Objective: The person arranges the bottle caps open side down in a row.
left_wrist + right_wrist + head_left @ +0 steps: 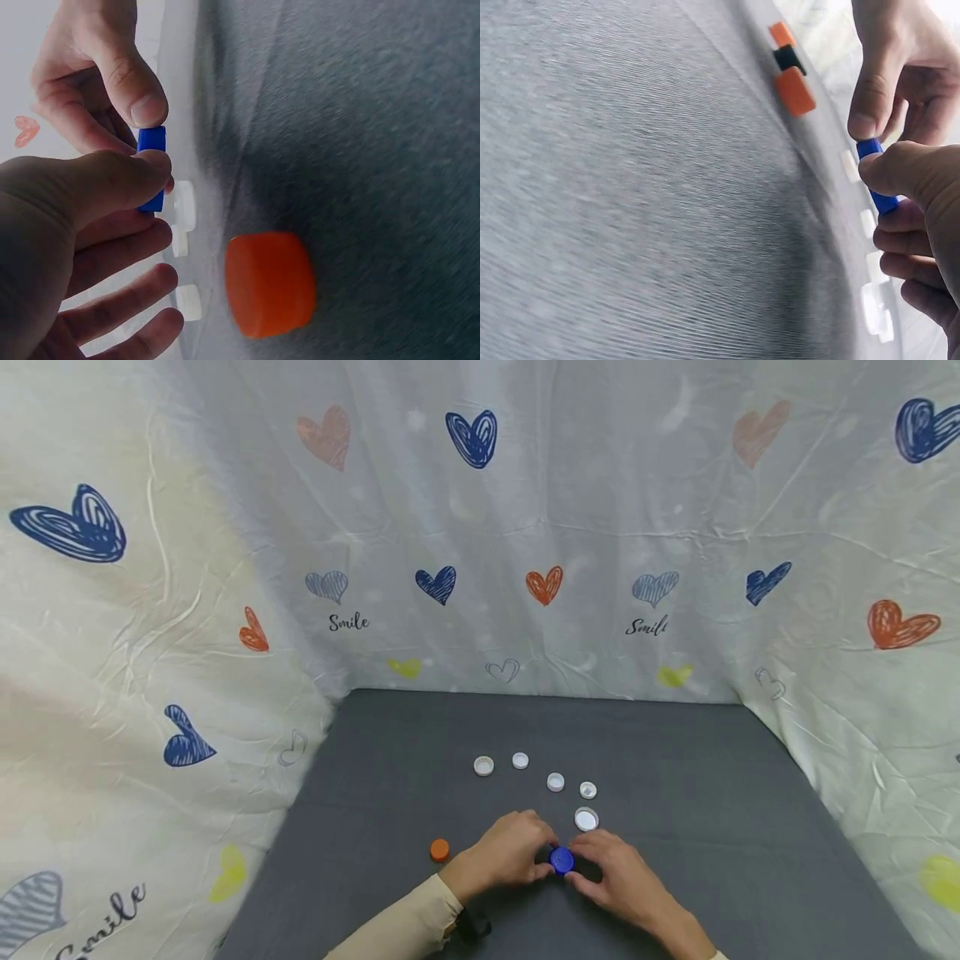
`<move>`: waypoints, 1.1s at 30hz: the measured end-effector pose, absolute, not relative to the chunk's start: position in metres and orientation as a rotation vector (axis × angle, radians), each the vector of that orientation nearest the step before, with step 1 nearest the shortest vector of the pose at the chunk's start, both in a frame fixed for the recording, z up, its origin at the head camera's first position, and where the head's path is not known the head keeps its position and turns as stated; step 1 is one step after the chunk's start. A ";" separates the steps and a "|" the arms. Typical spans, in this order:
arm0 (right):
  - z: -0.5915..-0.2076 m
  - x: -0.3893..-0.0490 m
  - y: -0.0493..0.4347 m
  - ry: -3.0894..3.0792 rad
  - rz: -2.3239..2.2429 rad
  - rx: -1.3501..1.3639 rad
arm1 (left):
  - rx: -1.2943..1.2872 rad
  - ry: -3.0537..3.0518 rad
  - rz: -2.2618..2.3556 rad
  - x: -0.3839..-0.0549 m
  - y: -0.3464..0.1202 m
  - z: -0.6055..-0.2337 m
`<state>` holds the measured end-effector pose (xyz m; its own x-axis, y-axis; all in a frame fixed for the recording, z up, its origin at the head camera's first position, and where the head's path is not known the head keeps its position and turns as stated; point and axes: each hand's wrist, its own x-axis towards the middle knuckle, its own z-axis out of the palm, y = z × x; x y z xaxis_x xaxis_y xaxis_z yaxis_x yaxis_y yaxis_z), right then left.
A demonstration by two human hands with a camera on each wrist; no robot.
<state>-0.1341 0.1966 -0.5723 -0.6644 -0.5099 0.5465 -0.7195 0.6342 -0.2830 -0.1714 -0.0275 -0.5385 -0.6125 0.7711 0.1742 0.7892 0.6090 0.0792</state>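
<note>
A round blue bottle cap [561,860] is between both hands, low over the grey table. My left hand [506,852] pinches its left side with the thumb and a finger; in the left wrist view the other fingers spread loosely behind. On the cap's opposite side, my right hand [622,875] pinches it too. The right wrist view shows the blue cap [886,202] edge-on, under the right thumb [889,169]. Left of the left hand lies an orange cap [439,850], seen large in the left wrist view [270,285].
Several white caps lie beyond the hands, the nearest a larger white cap [587,819]. Another white cap [483,766] lies farther left. In the right wrist view a small dark piece [789,58] stands between two orange ones. A heart-printed curtain [495,543] surrounds the table [420,735].
</note>
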 end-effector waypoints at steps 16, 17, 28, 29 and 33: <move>-0.586 -0.125 0.191 -2.465 0.599 0.977 | -1.289 -2.746 -0.062 -0.163 -0.021 -0.559; -0.586 -0.124 0.191 -2.469 0.591 0.976 | -1.290 -2.742 -0.052 -0.162 -0.020 -0.560; -0.586 -0.122 0.191 -2.535 0.599 0.935 | -1.326 -2.701 -0.033 -0.163 -0.023 -0.559; -0.585 -0.123 0.192 -2.540 0.600 0.928 | -1.325 -2.708 -0.047 -0.164 -0.024 -0.558; -0.581 -0.127 0.196 -2.560 0.595 0.882 | -1.294 -2.733 -0.085 -0.171 -0.028 -0.552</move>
<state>-0.1269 0.1961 -0.5806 -0.7370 -0.4903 0.4651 -0.6452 0.7153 -0.2683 -0.1706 -0.0278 -0.5523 -0.6286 0.7670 0.1286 0.7735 0.6338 0.0008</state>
